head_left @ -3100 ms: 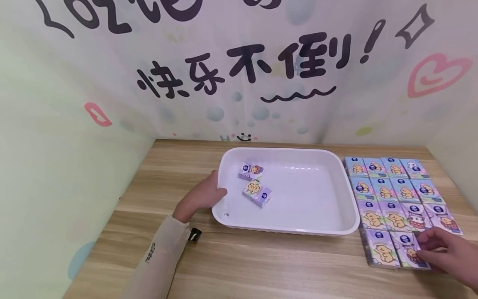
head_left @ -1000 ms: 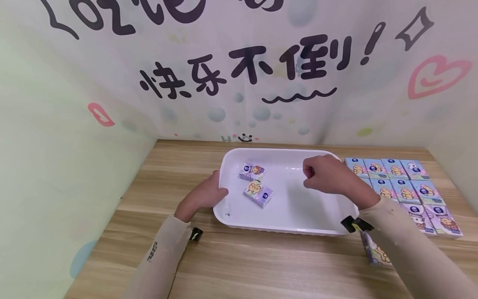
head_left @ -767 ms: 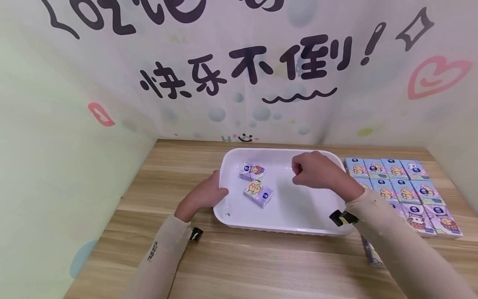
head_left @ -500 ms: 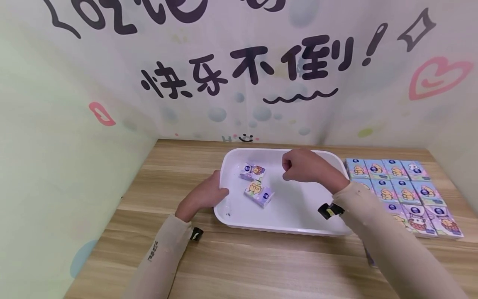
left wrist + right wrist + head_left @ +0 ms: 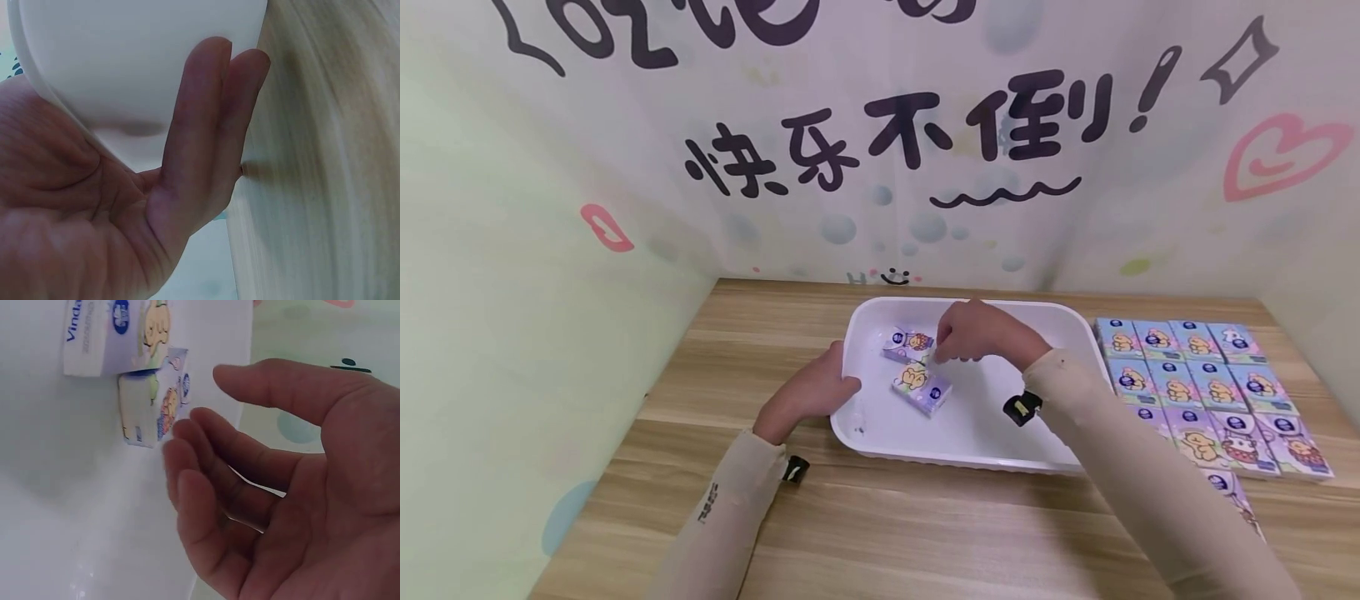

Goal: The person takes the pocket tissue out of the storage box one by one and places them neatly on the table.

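My left hand (image 5: 808, 392) grips the left rim of a white plastic tray (image 5: 958, 461), thumb inside and fingers along the outer wall (image 5: 125, 62). Inside the tray, toward its left end, lie two small purple tissue packs: one pack (image 5: 907, 344) farther back, the other pack (image 5: 922, 390) in front, nearly touching it. Over the tray floor my right hand (image 5: 973, 332) hovers just right of them. In the right wrist view its thumb stands apart from loosely bent fingers (image 5: 200, 512), with nothing between, close to the rear pack (image 5: 150, 403).
Right of the tray, more tissue packs stand in tight rows, blue ones (image 5: 1176, 383) behind and purple ones (image 5: 1236, 442) in front. My right sleeve (image 5: 1120, 442) hides part of the front rows. A printed cloth (image 5: 880, 233) hangs behind the wooden table (image 5: 865, 533).
My right hand has left the front-row pack on the right and crossed leftward over the tray to the two packs. My left hand stays on the rim; the tray has not visibly moved.
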A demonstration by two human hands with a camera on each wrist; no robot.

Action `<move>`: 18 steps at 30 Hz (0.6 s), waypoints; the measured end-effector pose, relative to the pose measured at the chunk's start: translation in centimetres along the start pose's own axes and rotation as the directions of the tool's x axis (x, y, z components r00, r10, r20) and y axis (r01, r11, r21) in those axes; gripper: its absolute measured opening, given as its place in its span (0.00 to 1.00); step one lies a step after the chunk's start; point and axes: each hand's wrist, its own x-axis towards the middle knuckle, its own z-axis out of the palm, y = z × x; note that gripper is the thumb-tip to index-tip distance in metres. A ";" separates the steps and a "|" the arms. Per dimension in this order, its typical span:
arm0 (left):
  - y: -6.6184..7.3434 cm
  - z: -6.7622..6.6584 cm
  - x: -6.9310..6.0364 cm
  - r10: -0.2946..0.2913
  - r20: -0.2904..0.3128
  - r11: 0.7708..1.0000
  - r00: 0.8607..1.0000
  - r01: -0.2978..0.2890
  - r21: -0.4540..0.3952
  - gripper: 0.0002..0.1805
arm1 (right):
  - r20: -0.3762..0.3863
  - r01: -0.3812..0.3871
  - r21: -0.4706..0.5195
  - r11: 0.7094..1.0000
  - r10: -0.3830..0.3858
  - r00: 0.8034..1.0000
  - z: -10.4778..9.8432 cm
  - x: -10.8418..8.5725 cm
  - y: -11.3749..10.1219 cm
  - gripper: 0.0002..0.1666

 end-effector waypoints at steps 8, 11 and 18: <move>0.0 0.0 0.0 -0.005 -0.001 1.000 1.000 0.005 0.007 0.37 | 0.076 -0.106 -0.055 0.993 0.110 0.991 1.5 1.1 -1.2 0.24; 0.0 0.0 0.0 0.001 0.000 1.000 1.000 -0.001 0.000 0.37 | 0.085 -0.135 -0.096 0.986 0.143 0.986 2.1 1.5 -1.5 0.30; -0.2 0.0 0.2 -0.006 0.004 1.000 1.000 0.006 0.003 0.37 | 0.119 -0.121 -0.125 0.985 0.136 0.984 3.0 1.7 -1.5 0.27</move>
